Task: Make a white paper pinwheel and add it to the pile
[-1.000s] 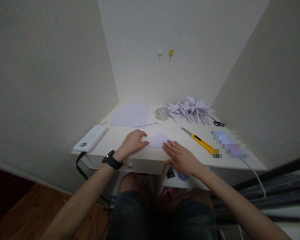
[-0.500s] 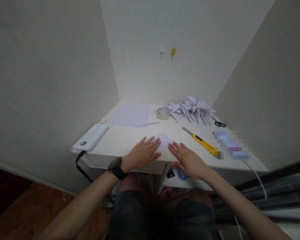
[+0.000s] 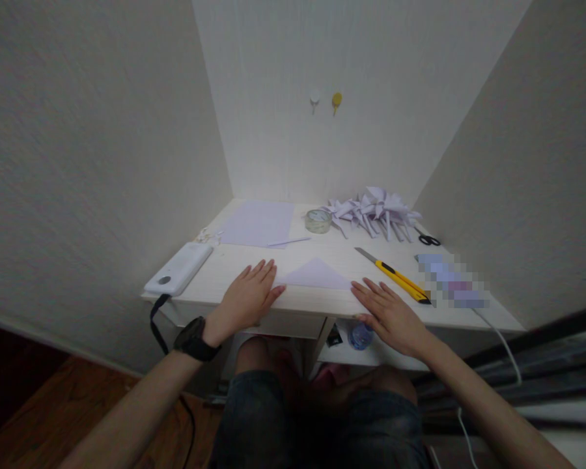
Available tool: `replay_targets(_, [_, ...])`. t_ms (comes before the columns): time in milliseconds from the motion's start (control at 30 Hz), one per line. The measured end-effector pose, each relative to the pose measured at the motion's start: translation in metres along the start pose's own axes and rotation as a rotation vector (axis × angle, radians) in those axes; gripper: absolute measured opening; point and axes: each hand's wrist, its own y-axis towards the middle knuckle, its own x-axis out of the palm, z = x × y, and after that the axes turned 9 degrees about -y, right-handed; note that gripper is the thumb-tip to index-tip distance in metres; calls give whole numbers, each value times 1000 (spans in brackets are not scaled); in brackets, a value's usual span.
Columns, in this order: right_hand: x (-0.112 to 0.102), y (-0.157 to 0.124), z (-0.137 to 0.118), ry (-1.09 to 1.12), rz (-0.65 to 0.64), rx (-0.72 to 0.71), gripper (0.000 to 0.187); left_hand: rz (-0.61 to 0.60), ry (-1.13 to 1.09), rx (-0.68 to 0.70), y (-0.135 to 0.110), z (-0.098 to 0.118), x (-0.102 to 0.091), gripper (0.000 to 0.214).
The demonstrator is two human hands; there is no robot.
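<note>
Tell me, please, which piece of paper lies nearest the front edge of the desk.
It is the pale triangle, near the desk's front edge; the large flat sheet, the thin strip and the heap of pinwheels all lie farther back.

One paper triangle (image 3: 315,273), two hooks (image 3: 336,99), one cutter (image 3: 399,279), one tape roll (image 3: 317,227)

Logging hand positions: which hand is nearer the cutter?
Right. The right hand is just this side of the cutter; the left hand is farther left, past the paper.
</note>
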Motion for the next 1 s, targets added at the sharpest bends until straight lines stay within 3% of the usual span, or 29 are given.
replay_targets(100, [3,0,-2,-14,22,14,57,57,-14,28,29,26,3,71])
replay_targets(233, [5,0,-3,-22,41,24,55,-25,-63,232,74,58,13,68])
replay_targets(333, [5,1,-5,-18,40,38,54,-89,-81,264,92,63,24,59])
replay_targets(433, [6,0,-5,10,52,46,52,-148,-125,235,96,59,31,58])
replay_targets(533, [8,-1,1,74,131,90,46,-120,-155,218,94,55,32,60])
replay_targets(733, [9,10,36,28,326,233,44,-59,-169,251,93,54,30,63])
replay_targets(867, [6,23,59,-127,230,437,43,-15,-230,292,96,53,28,70])
replay_targets(1000, [6,25,67,-90,111,536,40,31,-310,278,99,54,26,75])
